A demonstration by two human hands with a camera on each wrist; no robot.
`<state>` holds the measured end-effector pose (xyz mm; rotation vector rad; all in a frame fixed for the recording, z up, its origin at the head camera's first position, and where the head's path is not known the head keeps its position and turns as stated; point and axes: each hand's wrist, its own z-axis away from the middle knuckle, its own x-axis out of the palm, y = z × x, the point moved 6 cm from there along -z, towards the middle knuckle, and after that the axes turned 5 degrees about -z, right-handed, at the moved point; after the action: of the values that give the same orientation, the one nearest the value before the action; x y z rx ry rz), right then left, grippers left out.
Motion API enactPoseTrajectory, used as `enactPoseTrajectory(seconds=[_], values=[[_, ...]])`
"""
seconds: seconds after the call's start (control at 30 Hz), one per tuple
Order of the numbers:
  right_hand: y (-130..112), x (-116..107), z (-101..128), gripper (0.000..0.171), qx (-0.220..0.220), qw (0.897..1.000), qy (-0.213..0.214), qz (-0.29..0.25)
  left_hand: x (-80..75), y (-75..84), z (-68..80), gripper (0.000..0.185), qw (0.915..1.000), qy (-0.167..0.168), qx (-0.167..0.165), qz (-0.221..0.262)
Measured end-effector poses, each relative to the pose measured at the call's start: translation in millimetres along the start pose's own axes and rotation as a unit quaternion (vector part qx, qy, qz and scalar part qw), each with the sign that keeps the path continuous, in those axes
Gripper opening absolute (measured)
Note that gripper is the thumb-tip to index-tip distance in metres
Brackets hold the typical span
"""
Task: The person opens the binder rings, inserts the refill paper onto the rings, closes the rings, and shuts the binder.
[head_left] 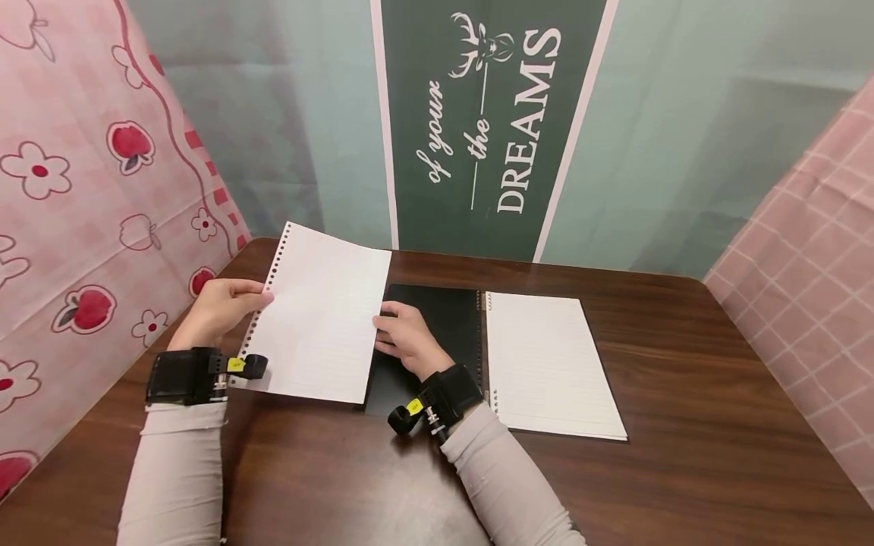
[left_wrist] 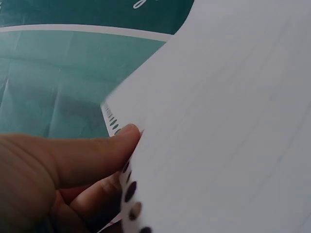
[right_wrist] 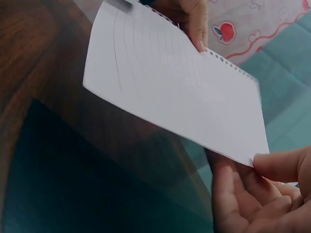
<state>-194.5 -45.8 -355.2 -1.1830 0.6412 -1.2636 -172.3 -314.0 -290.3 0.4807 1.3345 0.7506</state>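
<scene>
A loose sheet of lined paper [head_left: 317,318], punched with a row of holes down its left edge, is held up between both hands. My left hand [head_left: 228,307] pinches the holed edge, its thumb [left_wrist: 121,141] on the near face. On the opposite edge, my right hand [head_left: 410,334] grips the sheet with its thumb [right_wrist: 279,166] on top and fingers beneath. Under and right of the sheet lies an open ring binder, its black cover [head_left: 451,326] partly hidden by the paper and right hand. Lined pages [head_left: 553,364] sit on the binder's right side.
The binder rests on a dark wooden table [head_left: 690,379]. Green curtain [head_left: 655,152] hangs along the back edge, with patterned pink cloth [head_left: 82,227] at the left and checked pink cloth [head_left: 819,250] at the right. Each wrist wears a black strap with a small camera.
</scene>
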Motion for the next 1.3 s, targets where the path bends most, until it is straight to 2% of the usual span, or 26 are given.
enactPoseTrajectory(seconds=[0.17, 0.4, 0.77, 1.13, 1.3], values=[[0.9, -4.8, 0.3, 0.037, -0.001, 1.000, 0.022, 0.006, 2.7, -3.4, 3.3, 0.062, 0.9999, -0.008, 0.002, -0.007], [-11.5, -14.1, 3.6, 0.033, -0.016, 0.998, 0.037, 0.041, 4.7, -0.9, 1.6, 0.060, 0.9989, -0.011, 0.031, -0.035], [-37.8, -43.2, 12.9, 0.037, -0.042, 0.993, 0.053, 0.097, 18.2, 19.9, -7.7, 0.049, 0.9940, -0.025, 0.096, -0.045], [-49.0, -66.2, 23.2, 0.039, -0.050, 0.989, 0.053, 0.126, 34.0, 36.3, -9.1, 0.039, 0.9919, -0.042, 0.118, -0.018], [-55.3, -81.8, 35.6, 0.038, -0.062, 0.987, 0.050, 0.140, 45.7, 48.1, -11.6, 0.034, 0.9875, -0.053, 0.146, -0.025]])
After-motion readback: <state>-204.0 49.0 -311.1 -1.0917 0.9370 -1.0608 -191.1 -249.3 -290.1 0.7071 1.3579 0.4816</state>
